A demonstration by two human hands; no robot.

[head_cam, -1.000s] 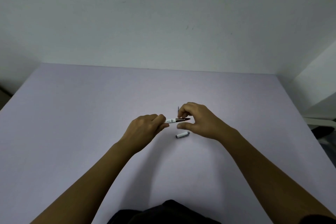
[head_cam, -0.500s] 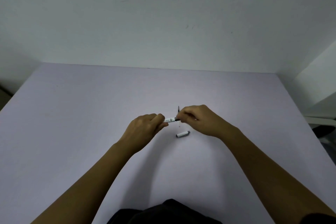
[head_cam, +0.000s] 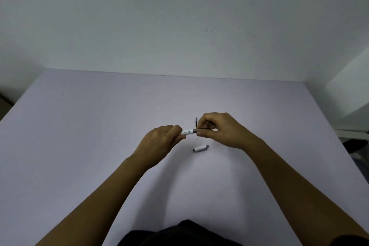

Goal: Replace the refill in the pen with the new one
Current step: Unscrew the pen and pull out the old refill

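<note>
My right hand point(head_cam: 219, 130) has closed onto the dark front section at the white plastic pen barrel point(head_cam: 187, 131), which my left hand point(head_cam: 161, 141) pinches above the lilac table point(head_cam: 99, 126); unscrewing, I judge. The slim dark refill point(head_cam: 196, 122) lies behind.

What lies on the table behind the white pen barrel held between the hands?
A thin dark refill lies there, pointing away. Its near stretch is hidden behind the pen barrel and the right hand.
</note>
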